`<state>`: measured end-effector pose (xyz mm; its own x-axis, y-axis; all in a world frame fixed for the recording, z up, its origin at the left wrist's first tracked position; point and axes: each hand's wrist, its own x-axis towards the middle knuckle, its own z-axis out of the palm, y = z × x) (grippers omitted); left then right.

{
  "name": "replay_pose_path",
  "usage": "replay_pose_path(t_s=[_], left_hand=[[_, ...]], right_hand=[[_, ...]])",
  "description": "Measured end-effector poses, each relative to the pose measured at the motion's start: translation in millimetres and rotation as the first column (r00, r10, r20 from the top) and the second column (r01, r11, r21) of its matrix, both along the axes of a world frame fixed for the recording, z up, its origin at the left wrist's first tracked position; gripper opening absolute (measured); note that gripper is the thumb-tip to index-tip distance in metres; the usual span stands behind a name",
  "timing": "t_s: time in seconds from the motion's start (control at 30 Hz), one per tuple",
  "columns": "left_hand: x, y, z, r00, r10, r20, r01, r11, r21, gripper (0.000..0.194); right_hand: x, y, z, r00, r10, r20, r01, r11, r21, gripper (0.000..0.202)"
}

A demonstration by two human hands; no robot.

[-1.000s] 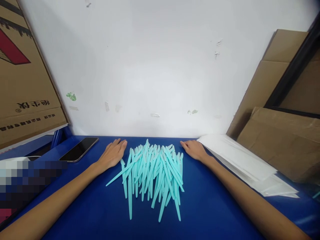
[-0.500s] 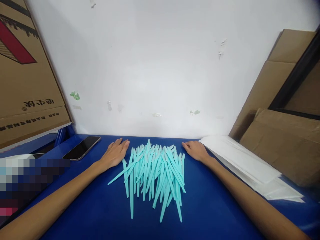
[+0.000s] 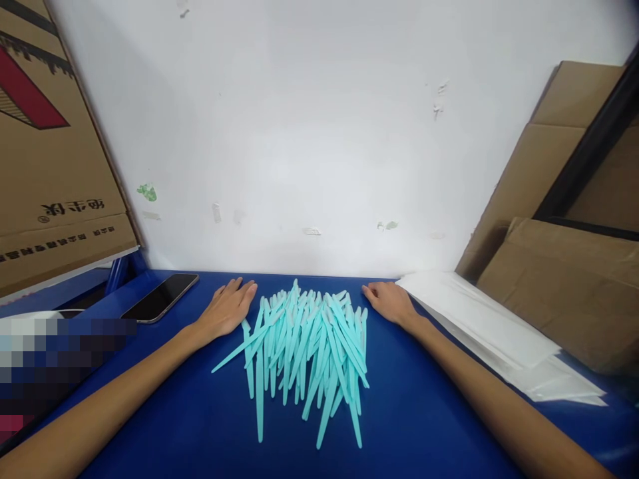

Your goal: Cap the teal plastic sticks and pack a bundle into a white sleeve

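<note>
A heap of turquoise eyebrow razors (image 3: 309, 346) lies on the blue table, most with their long tapered handles pointing toward me and their paler blade ends away. Just left of the heap, my left hand (image 3: 229, 307) rests palm down with its fingers out, holding nothing; its edge is close to the outermost razor. To the right of the heap, my right hand (image 3: 389, 303) lies on the table with its fingers curled in. Nothing shows in it, though the undersides of its fingers are hidden.
A smartphone (image 3: 160, 298) lies at the back left. White plastic sheets or bags (image 3: 489, 332) are stacked on the right, beside brown cardboard (image 3: 564, 286). A large printed carton (image 3: 64, 159) stands left. The white wall (image 3: 299, 133) closes off the back.
The whole view has shifted very slightly. Both hands and the razors stay where they were on the table.
</note>
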<state>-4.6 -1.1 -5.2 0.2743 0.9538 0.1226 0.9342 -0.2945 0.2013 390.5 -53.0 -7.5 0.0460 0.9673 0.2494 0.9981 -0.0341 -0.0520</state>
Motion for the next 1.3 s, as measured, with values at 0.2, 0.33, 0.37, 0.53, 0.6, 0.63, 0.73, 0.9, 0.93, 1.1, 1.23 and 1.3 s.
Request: replay_pose_path(t_s=[0.2, 0.33, 0.37, 0.53, 0.6, 0.63, 0.73, 0.9, 0.93, 1.1, 1.23, 1.3], left_hand=[[2.0, -4.3, 5.2, 1.0, 0.007, -0.009, -0.007, 1.0, -0.014, 0.073], [2.6, -4.4, 5.9, 1.0, 0.002, -0.007, -0.002, 1.0, -0.014, 0.075], [2.8, -4.2, 5.8, 1.0, 0.002, -0.007, -0.002, 1.0, -0.013, 0.075], [2.1, -3.6, 4.3, 1.0, 0.005, -0.009, -0.005, 1.0, -0.013, 0.074], [1.2, -3.7, 4.0, 1.0, 0.002, -0.011, -0.002, 1.0, -0.012, 0.074], [0.9, -3.9, 4.0, 1.0, 0.0, -0.012, 0.0, 1.0, -0.011, 0.074], [0.7, -4.4, 4.6, 1.0, -0.003, -0.016, 0.003, 1.0, -0.008, 0.073], [0.8, -3.2, 3.9, 1.0, -0.007, -0.02, 0.007, 1.0, 0.003, 0.074], [0.6, -2.7, 3.4, 1.0, -0.008, -0.02, 0.008, 1.0, 0.005, 0.073], [-1.1, -1.3, 1.5, 1.0, -0.012, -0.019, 0.012, 1.0, 0.017, 0.072], [-1.3, -2.6, 2.5, 1.0, -0.01, -0.011, 0.01, 1.0, 0.006, 0.072], [-0.7, -3.4, 3.6, 1.0, -0.007, -0.016, 0.007, 1.0, -0.002, 0.072]], right_hand=[[0.0, 0.4, -1.2, 1.0, 0.004, -0.017, -0.003, 0.998, 0.066, 0.039], [1.8, 1.4, -2.4, 0.999, 0.039, -0.026, -0.037, 0.997, 0.074, 0.037], [2.3, 1.7, -2.7, 0.998, 0.048, -0.029, -0.046, 0.996, 0.073, 0.036], [4.2, 2.7, -3.8, 0.997, 0.074, -0.036, -0.071, 0.995, 0.075, 0.035], [4.2, 2.7, -4.1, 0.996, 0.077, -0.037, -0.074, 0.994, 0.075, 0.034], [4.1, 2.7, -4.1, 0.996, 0.078, -0.036, -0.075, 0.994, 0.074, 0.034], [3.5, 1.9, -3.6, 0.996, 0.078, -0.034, -0.075, 0.995, 0.072, 0.034], [2.4, 0.2, -1.4, 0.996, 0.087, -0.031, -0.085, 0.994, 0.062, 0.035], [2.2, 0.1, -1.1, 0.996, 0.086, -0.031, -0.084, 0.995, 0.059, 0.035], [2.0, 0.4, -0.8, 0.996, 0.077, -0.032, -0.076, 0.996, 0.045, 0.036], [2.2, 0.7, -1.1, 0.996, 0.08, -0.035, -0.079, 0.996, 0.042, 0.036], [2.1, 1.0, -1.1, 0.996, 0.081, -0.034, -0.08, 0.996, 0.042, 0.036]])
